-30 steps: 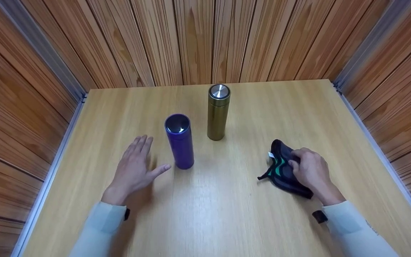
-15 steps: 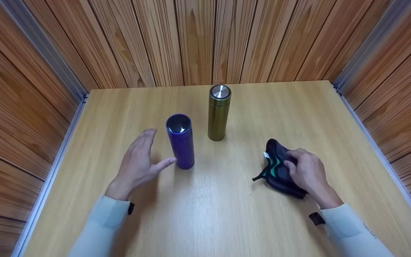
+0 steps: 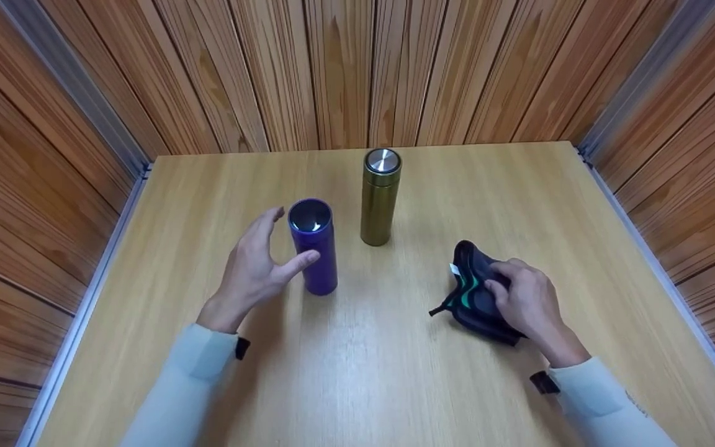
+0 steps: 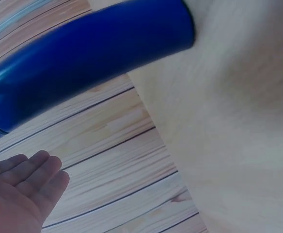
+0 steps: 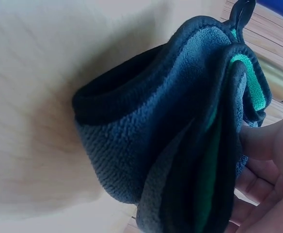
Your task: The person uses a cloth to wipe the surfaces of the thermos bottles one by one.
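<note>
Upright on the table stands a purple thermos bottle (image 3: 317, 254), which looks blue in the left wrist view (image 4: 93, 53). Around its left side is my left hand (image 3: 252, 267), thumb in front and fingers behind; the left wrist view shows the fingers extended with a gap to the bottle. My right hand (image 3: 525, 301) pinches a folded dark grey cloth (image 3: 478, 298) with black edging, green parts and a hanging loop. In the right wrist view the cloth (image 5: 132, 141) hangs in folds from thumb and fingers.
A gold thermos bottle (image 3: 379, 205) with a steel-topped lid stands behind and right of the purple one. Wood-plank walls (image 3: 345, 74) enclose the table (image 3: 357, 385) at the back and both sides.
My left hand has moved right and forward to the purple bottle, its thumb now in front of it. The right hand has shifted slightly left with the cloth. Both bottles stay put.
</note>
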Available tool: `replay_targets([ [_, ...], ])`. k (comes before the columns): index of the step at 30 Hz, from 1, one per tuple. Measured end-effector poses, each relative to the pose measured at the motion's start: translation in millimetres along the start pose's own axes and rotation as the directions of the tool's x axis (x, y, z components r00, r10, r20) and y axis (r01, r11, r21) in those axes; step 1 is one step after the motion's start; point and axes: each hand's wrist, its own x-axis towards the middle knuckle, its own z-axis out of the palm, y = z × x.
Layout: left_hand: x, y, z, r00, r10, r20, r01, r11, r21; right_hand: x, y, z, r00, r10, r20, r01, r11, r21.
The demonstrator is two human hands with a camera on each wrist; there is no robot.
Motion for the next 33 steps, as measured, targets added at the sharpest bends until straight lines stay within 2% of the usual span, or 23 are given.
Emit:
replay_targets([
  [7, 8.3, 10.4, 5.4, 1.000, -0.018, -0.021, 0.016, 0.997, -0.076, 0.2, -3, 4, 1.000, -0.017, -0.015, 0.017, 1.000, 0.020],
  [14, 16.4, 19.4, 9.6, 0.996, 0.052, -0.070, -0.056, 0.997, -0.048, 1.0, -6, 3, 1.000, -0.011, 0.000, 0.011, 1.000, 0.025],
  [21, 22.1, 22.8, 11.3, 0.987, 0.125, -0.106, -0.129, 0.991, -0.027, 1.1, -7, 4, 1.000, -0.009, -0.001, 0.009, 1.000, 0.030],
  [27, 21.9, 26.1, 10.4, 0.991, 0.101, -0.089, -0.105, 0.993, -0.049, 1.5, -7, 5, 1.000, -0.014, -0.004, 0.014, 1.000, 0.027],
  [33, 21.7, 31.8, 13.7, 0.994, 0.090, -0.058, -0.092, 0.995, -0.036, 1.6, -7, 6, 0.999, -0.029, -0.024, 0.030, 0.999, 0.025],
])
